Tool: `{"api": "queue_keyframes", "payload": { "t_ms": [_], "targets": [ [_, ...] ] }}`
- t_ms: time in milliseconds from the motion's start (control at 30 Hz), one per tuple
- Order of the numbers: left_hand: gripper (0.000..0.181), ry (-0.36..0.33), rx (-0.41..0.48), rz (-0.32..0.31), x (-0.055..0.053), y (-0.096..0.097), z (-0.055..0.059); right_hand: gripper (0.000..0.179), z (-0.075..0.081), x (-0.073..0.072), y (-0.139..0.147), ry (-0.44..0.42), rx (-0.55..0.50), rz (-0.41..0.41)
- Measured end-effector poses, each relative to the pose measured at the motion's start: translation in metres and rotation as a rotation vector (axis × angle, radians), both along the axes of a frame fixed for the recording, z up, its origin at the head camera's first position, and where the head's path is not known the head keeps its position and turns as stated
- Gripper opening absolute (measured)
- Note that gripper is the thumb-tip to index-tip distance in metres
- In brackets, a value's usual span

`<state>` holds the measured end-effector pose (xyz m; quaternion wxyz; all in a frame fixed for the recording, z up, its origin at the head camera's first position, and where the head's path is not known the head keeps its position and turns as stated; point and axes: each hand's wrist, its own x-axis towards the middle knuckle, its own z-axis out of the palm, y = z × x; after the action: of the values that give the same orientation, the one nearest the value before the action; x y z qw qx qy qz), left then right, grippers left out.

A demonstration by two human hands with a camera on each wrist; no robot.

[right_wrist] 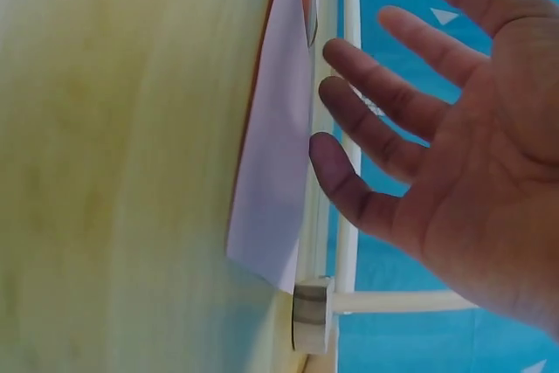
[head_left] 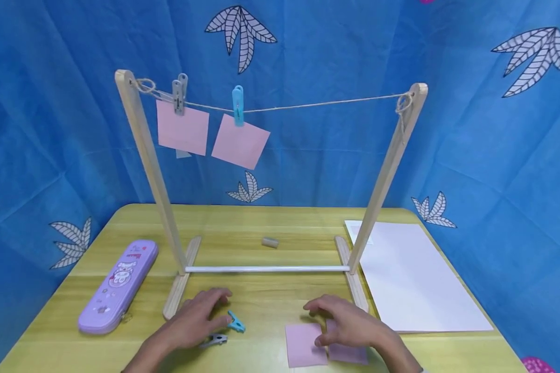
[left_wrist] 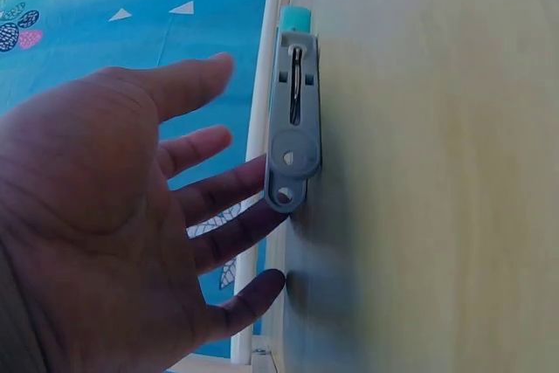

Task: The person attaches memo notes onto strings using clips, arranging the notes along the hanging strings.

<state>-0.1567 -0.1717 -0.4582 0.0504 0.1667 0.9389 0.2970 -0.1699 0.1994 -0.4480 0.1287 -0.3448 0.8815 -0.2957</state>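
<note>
My left hand is low over the front of the table, fingers spread and loosely bent, holding nothing. By its thumb lie a blue clothespin and a grey clothespin; the left wrist view shows the grey clothespin just past the fingertips. Over two pink paper squares, the left one and the right one, hovers my right hand, partly covering the latter. Its fingers are apart with nothing between them. Whether any fingertip touches paper I cannot tell.
A wooden frame carries a string. Grey clips and a blue clip hold pink squares on it. A purple pencil case lies left, white sheets right, a small wooden cylinder behind the crossbar.
</note>
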Motion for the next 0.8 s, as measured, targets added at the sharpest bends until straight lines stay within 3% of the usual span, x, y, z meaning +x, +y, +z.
{"api": "queue_keyframes", "payload": {
  "t_ms": [300, 467, 800],
  "targets": [
    [0.04, 0.066, -0.083, -0.08, -0.002, 0.002, -0.001, 0.059, -0.001, 0.003, -0.009, 0.025, 0.058, 0.0],
    [0.027, 0.062, -0.103, -0.108, -0.004, 0.0, 0.0, 0.056, -0.002, 0.001, -0.011, 0.006, 0.099, -0.036],
    [0.025, 0.073, -0.122, -0.077, -0.005, 0.002, -0.002, 0.048, -0.003, 0.0, -0.009, -0.021, 0.11, -0.071]
  ]
}}
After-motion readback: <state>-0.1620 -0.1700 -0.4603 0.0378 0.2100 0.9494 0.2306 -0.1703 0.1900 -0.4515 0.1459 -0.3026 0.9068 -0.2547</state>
